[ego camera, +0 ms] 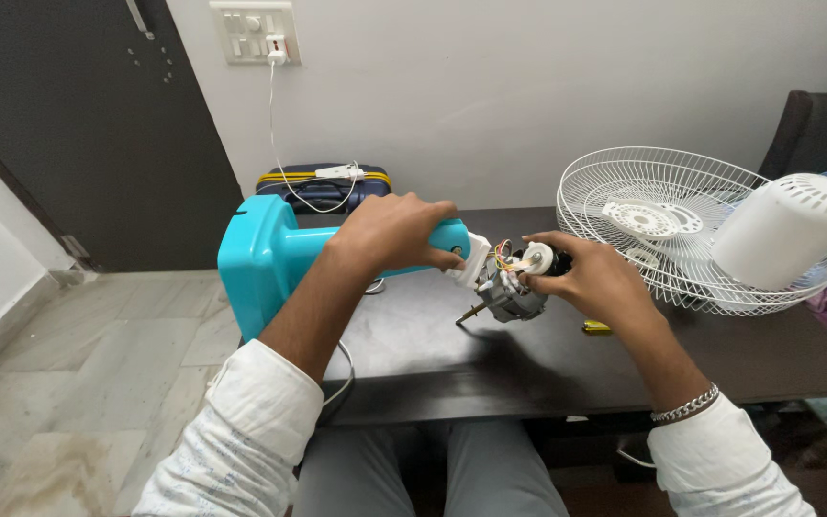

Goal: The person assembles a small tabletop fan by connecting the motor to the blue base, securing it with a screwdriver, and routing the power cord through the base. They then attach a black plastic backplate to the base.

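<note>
left hand (396, 233) fingers clenching around the turquoise fan stand (275, 254), holding it sideways over the dark counter (490, 359) | right hand (593, 278) fingers pinching the white knob (536, 258) on the bare fan motor (509, 287) at the stand's end | wire fan guard (662, 239) and white motor cover (785, 230) sitting off right | yellow lighter (596, 327) just beside the right hand

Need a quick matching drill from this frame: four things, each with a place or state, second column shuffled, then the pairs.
1. left hand
2. right hand
3. white motor cover
4. fan grille

A. lies in the grille
B. grips the teal fan stand
C. rests on the dark table, by the wall
D. fingers at the exposed motor

Pairs: 1-B, 2-D, 3-A, 4-C
</note>
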